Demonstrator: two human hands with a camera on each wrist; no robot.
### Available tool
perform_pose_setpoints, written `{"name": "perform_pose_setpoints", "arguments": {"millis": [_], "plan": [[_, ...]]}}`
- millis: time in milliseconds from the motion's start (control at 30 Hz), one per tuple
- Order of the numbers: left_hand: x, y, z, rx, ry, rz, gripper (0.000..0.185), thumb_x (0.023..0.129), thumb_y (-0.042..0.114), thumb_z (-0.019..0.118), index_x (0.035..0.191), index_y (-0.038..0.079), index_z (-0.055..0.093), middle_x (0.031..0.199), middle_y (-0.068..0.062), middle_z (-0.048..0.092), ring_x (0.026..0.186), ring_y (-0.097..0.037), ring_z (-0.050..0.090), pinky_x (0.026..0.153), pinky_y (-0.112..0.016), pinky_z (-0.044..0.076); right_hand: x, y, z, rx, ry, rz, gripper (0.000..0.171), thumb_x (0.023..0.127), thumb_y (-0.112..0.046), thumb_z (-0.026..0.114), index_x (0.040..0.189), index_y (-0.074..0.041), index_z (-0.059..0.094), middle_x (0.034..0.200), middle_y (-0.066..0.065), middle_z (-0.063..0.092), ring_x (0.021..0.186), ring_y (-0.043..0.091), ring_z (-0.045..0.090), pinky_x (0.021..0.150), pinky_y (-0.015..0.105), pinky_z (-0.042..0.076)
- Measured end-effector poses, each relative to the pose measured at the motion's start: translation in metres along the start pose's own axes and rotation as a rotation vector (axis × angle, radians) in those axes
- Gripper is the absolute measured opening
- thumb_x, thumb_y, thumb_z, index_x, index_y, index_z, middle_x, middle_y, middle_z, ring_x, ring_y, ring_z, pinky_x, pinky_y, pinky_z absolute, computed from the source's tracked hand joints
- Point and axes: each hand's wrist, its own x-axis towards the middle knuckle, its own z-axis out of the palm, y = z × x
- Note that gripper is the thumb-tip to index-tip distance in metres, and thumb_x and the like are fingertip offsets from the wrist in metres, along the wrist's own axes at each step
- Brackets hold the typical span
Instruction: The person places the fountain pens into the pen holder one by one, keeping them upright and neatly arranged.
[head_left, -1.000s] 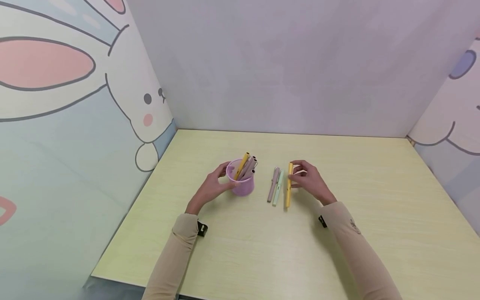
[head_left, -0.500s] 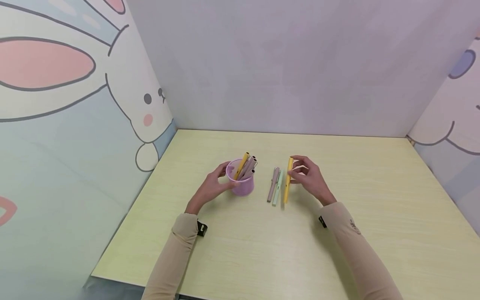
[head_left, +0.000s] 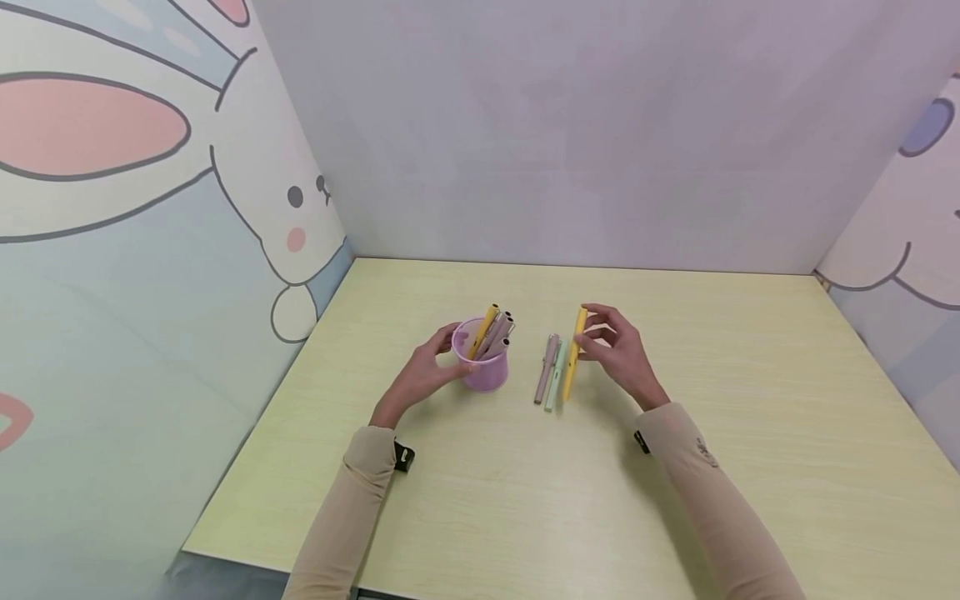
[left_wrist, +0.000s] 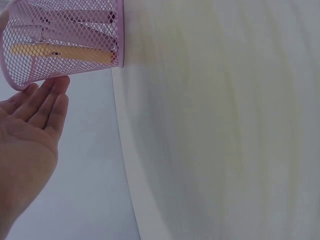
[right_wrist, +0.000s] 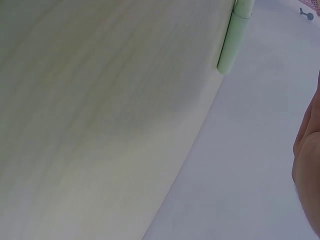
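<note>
One yellow pen [head_left: 572, 371] is slanting down toward me, pinched in my right hand [head_left: 621, 356]; leftward, beyond a mint pen [head_left: 555, 383] and lilac pen [head_left: 546, 372], my left hand [head_left: 422, 374] is holding the mesh cup [head_left: 487, 378].

At the left hand [head_left: 427, 374] there is one cup [head_left: 486, 381] with at least four pens [head_left: 496, 334], between the hands two loose pens [head_left: 547, 369], in the right hand [head_left: 618, 350] one yellow pen [head_left: 574, 360].

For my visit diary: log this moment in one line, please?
left hand: holds lilac mesh cup of pens; right hand: pinches slim yellow pen; pale-yellow table: mauve pen, mint-green pen
</note>
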Motion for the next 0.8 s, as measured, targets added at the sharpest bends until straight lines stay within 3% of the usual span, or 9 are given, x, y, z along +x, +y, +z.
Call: {"name": "perform_pose_setpoints", "arguments": {"millis": [333,800], "plan": [[0.001,-0.001,0.001,-0.002,0.002,-0.004,0.08,0.091,0.037,0.08,0.157,0.013,0.041,0.15,-0.012,0.053,0.135,-0.034,0.052,0.11,-0.057,0.041,0.004,-0.007,0.008,0.06,0.019,-0.068,0.052,0.096,0.01,0.066,0.144,0.012,0.046,0.112,0.017,0.051,0.093,0.015,0.062,0.071,0.034,0.062],[0.003,-0.001,0.003,0.001,-0.001,-0.003,0.079,0.091,0.035,0.079,0.157,0.013,0.041,0.151,-0.012,0.052,0.135,-0.034,0.052,0.11,-0.057,0.041,0.01,-0.013,0.02,0.06,0.058,-0.172,0.051,0.094,0.014,0.065,0.142,0.008,0.049,0.115,0.017,0.054,0.091,0.017,0.063,0.07,0.036,0.062]]}}
